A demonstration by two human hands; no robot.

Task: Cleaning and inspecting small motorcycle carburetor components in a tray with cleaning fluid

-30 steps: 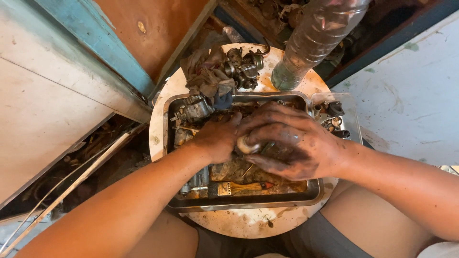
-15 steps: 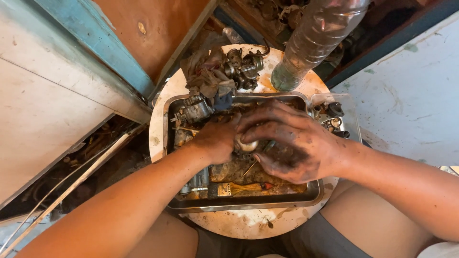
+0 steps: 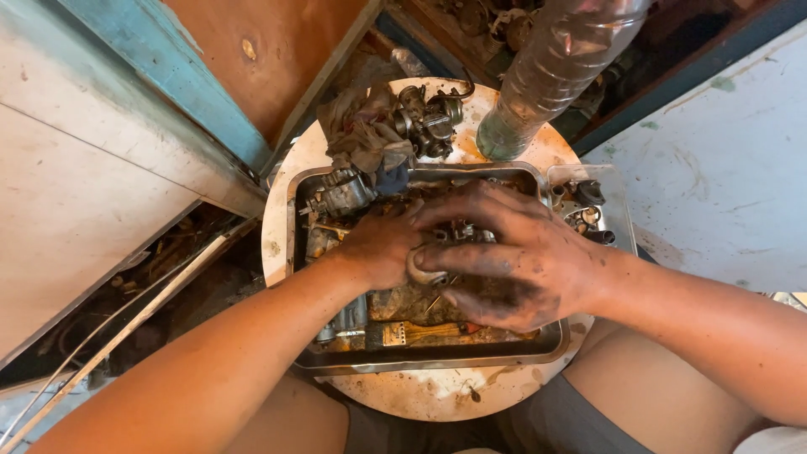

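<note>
Both of my hands work over a greasy metal tray (image 3: 437, 360) on a round white stool top (image 3: 420, 395). My left hand (image 3: 382, 245) and my right hand (image 3: 504, 261), black with grime, close together on a small rounded metal part (image 3: 423, 271) held above the tray's middle. The right fingers curl over it from above, so most of it is hidden. Dirty liquid and several small engine parts lie in the tray, with a paintbrush (image 3: 420, 334) near the front rim.
A carburettor body (image 3: 340, 195) rests in the tray's far left corner. Beyond the tray lie a grey rag (image 3: 366, 134), more metal parts (image 3: 429, 118) and a clear plastic bottle (image 3: 551, 76). A small clear tub (image 3: 588, 206) of bits stands at the right. Wooden boards rise left.
My right hand's fingers have shifted slightly over the part, turning it against the left hand. The tray and everything around it stay where they were.
</note>
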